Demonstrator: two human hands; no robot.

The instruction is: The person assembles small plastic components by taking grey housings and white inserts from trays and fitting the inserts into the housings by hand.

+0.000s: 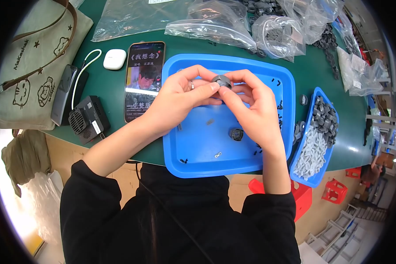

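Between my fingertips, above a blue tray (193,152), is a small dark grey plastic part (223,81). My left hand (182,93) pinches it from the left side, with a ring on one finger. From the right, my right hand (252,97) grips the same part with thumb and fingers. Much of the part is hidden by the fingers. Below in the tray lie another dark round part (236,134), a small light-coloured piece (218,155) and several tiny black pieces (184,161) along the sides.
Right of the tray, a smaller blue bin (295,176) holds dark grey parts (324,116) and pale grey pieces (311,152). Clear plastic bags (215,26) cover the far side. At left are a phone (144,83), a white case (115,59), a black device (90,119) and a canvas bag (39,66).
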